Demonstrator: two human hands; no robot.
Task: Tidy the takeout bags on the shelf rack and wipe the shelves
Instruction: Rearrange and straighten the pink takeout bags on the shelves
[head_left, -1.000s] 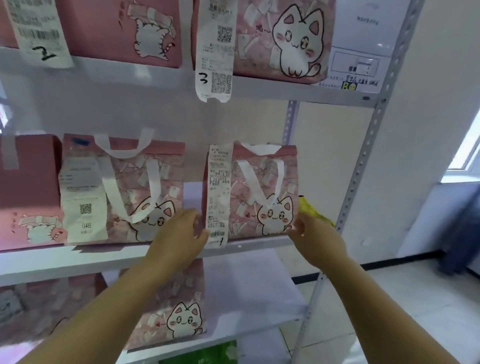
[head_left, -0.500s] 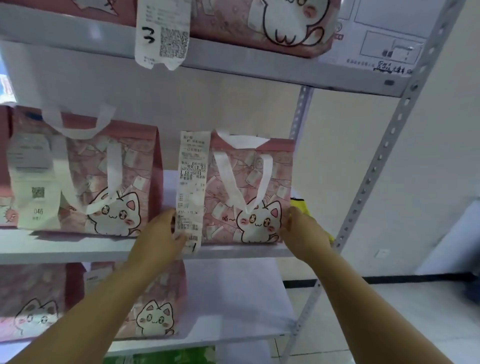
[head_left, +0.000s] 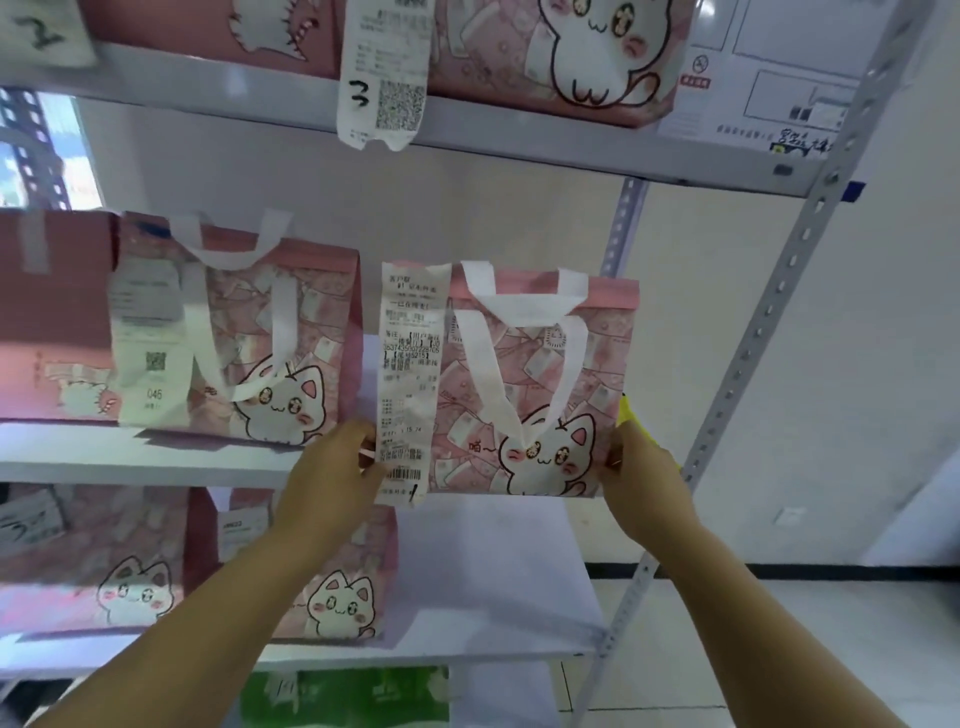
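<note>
White rack shelf (head_left: 130, 452) at mid height: we hold a pink cat bag (head_left: 540, 395) at its right end, left hand (head_left: 327, 473) pinching the lower corner by the receipt (head_left: 410, 374), right hand (head_left: 644, 478) gripping the opposite lower corner.

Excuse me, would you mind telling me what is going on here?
A person grips a pink cat-print takeout bag by its lower corners, left hand beside its long receipt, right hand opposite. It is at the right end of the middle shelf, next to another bag. A yellow item shows behind the right hand.
</note>
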